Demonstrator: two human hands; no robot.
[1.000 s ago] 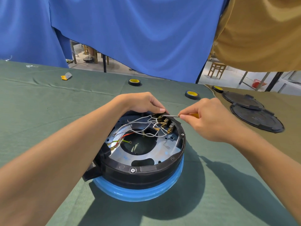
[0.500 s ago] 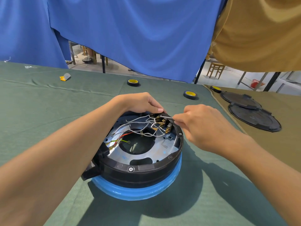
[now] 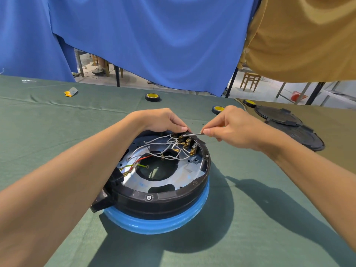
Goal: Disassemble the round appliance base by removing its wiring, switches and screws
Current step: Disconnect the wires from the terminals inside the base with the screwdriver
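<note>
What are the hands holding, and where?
The right hand pinches a thin metal tool by its shaft; left hand grips the appliance base at its far rim.

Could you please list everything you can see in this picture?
Appliance base: one, black on blue ring, table centre.
Wires: several, white, red, yellow-green, inside base.
Switch terminals: several, brass, far rim.
Screws: two seen, silver, base rim.
Screwdriver: one, metal shaft, at the terminals.
Tape rolls: three, black-yellow, far table edge.
Covers: two, black, right.
Cloth: green, over table.
Curtains: blue and tan, behind.
Left hand: holds base's far rim.
Right hand: pinches screwdriver.
</note>
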